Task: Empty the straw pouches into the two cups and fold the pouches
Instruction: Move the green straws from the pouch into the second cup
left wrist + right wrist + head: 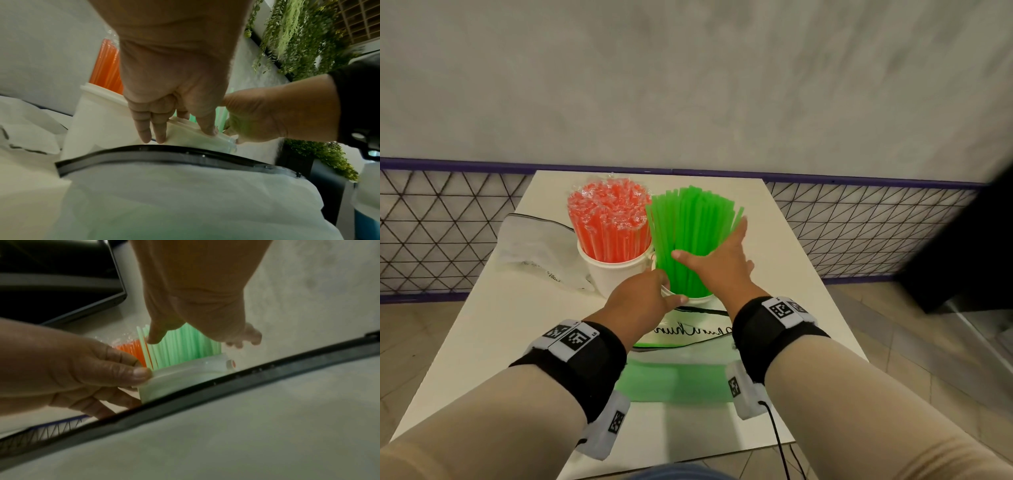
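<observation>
**A:** Green straws [690, 240] stand fanned in the nearer white cup [700, 300], at the middle of a white table [493, 342]. Who has hold of what?

**B:** The left hand [642, 296] grips the cup at its rim, thumb pressed on the near lip and fingers wrapped down the wall. The right hand [722, 263] is spread wide against the straws, thumb across their front and fingers stretched up their right side.

**A:** Is the right hand clasping the bundle?

**B:** It appears only to press and steady it; the fingers look straight, though those behind the straws are hidden from the head view.

**A:** And the second cup?

**B:** The farther white cup [616, 277] stands just beside the first, to its left, packed with orange straws [607, 222] in clear wrappers.

**A:** The pouches?

**B:** One white pouch [534, 253] lies crumpled, left of the orange cup. Another pouch [695, 334], white with a black zip edge and cursive lettering, lies flat on the table under the wrists, touching the green cup's near side, its lower part tinted green.

**A:** Surroundings?

**B:** A grey wall [688, 85] above a black lattice fence [441, 233].
</observation>
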A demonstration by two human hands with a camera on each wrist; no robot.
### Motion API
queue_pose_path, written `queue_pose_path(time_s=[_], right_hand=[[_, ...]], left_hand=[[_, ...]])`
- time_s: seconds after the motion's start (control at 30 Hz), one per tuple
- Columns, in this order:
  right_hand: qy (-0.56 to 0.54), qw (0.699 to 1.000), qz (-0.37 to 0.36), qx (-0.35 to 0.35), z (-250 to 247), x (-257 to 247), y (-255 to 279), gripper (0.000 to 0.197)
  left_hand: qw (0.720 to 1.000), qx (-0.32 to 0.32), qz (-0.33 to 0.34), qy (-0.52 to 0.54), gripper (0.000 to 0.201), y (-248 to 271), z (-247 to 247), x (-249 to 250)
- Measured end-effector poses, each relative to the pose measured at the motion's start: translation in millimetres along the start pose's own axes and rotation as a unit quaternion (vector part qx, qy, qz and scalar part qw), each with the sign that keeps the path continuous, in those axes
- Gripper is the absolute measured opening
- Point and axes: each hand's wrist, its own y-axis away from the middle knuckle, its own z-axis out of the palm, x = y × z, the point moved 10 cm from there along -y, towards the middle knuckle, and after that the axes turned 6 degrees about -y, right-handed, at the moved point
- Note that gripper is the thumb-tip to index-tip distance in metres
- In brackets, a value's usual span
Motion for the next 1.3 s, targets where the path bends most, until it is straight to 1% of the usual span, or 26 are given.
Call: queue_pose_path(time_s=[0.07, 0.17, 0.23, 0.33, 0.37, 0.4, 0.47, 0.5, 0.57, 0.6, 0.63, 0.67, 0.7, 0.73, 0.77, 0.8, 0.83, 0.87, 0.9, 0.93, 0.97, 1.03, 1.1, 1.13, 1.23, 1.3], right_hand=[[0.005, 0.999, -0.003, -0.033, 11, -5, 0, 0.141], [-0.007, 0.999, -0.023, -0.022, 15, -17, -4, 0.129], [-0.003, 1.0, -0.023, -0.012, 15, -15, -11, 0.107], [0.039, 0.999, -0.019, 0.003, 12, -7, -19, 0.05], [0.052, 0.999, -0.016, 0.007, 10, -4, -19, 0.039], [0.061, 0.998, -0.014, 0.006, 8, -3, -19, 0.034], [0.068, 0.998, -0.01, 0.003, 7, -3, -18, 0.039], [0.06, 0.998, -0.005, 0.002, 7, -2, -17, 0.049], [0.028, 0.999, 0.003, 0.015, 5, -5, -12, 0.081], [0.015, 0.999, -0.006, 0.045, -2, -10, -6, 0.095], [0.003, 0.995, -0.029, 0.092, -12, -20, 3, 0.1], [-0.012, 0.987, -0.071, 0.144, -24, -33, 14, 0.098], [-0.03, 0.974, -0.131, 0.183, -33, -49, 29, 0.087], [-0.049, 0.959, -0.2, 0.193, -37, -65, 46, 0.071], [-0.058, 0.949, -0.262, 0.164, -32, -79, 62, 0.05], [-0.052, 0.945, -0.306, 0.099, -18, -90, 75, 0.03], [-0.019, 0.944, -0.329, 0.014, 3, -95, 86, 0.013], [0.036, 0.939, -0.334, -0.072, 26, -93, 96, 0.006], [0.107, 0.927, -0.332, -0.14, 48, -87, 104, 0.008], [0.179, 0.909, -0.326, -0.19, 68, -78, 109, 0.011], [0.24, 0.889, -0.321, -0.223, 82, -69, 112, 0.014], [0.32, 0.851, -0.318, -0.268, 103, -49, 115, 0.019], [0.372, 0.814, -0.317, -0.314, 121, -28, 119, 0.019], [0.383, 0.802, -0.313, -0.334, 128, -19, 121, 0.021], [0.402, 0.784, -0.262, -0.393, 141, 10, 124, 0.044], [0.405, 0.781, -0.247, -0.407, 145, 21, 126, 0.046]], left_hand=[[1.0, 0.0, 0.003, -0.005, 0.052, 0, 0, 0], [1.0, 0.004, 0.006, -0.011, 0.053, 0, -1, 0], [1.0, 0.004, 0.005, -0.013, 0.053, 0, -1, 0], [1.0, 0.003, 0.002, -0.008, 0.052, 1, -1, -1], [1.0, 0.001, 0.0, -0.007, 0.052, 2, -1, -1], [1.0, 0.0, 0.0, -0.006, 0.052, 2, 0, -1], [1.0, 0.001, 0.001, -0.007, 0.052, 2, 0, -1], [1.0, 0.002, 0.003, -0.009, 0.053, 3, 0, -1], [1.0, 0.007, 0.011, -0.009, 0.052, 3, -2, -1], [1.0, 0.011, 0.016, -0.003, 0.052, 4, -4, 0], [1.0, 0.015, 0.017, 0.006, 0.052, 6, -7, -1], [0.999, 0.025, 0.014, 0.02, 0.05, 7, -11, -3], [0.998, 0.044, 0.005, 0.034, 0.043, 9, -17, -7], [0.996, 0.072, -0.009, 0.048, 0.032, 12, -26, -13], [0.994, 0.091, -0.027, 0.053, 0.023, 14, -34, -20], [0.994, 0.095, -0.041, 0.041, 0.024, 15, -38, -26], [0.996, 0.074, -0.048, 0.008, 0.026, 16, -36, -31], [0.998, 0.039, -0.045, -0.038, 0.027, 15, -30, -33], [0.996, 0.002, -0.044, -0.078, 0.024, 15, -23, -35], [0.992, -0.034, -0.044, -0.113, 0.021, 15, -14, -38], [0.988, -0.066, -0.04, -0.131, 0.018, 16, -5, -42], [0.979, -0.122, -0.027, -0.161, 0.016, 17, 17, -49], [0.97, -0.15, -0.014, -0.193, 0.014, 20, 31, -53], [0.966, -0.158, -0.008, -0.206, 0.019, 21, 36, -54], [0.961, -0.182, -0.009, -0.209, 0.037, 24, 50, -58], [0.96, -0.191, -0.012, -0.203, 0.041, 26, 57, -60]])
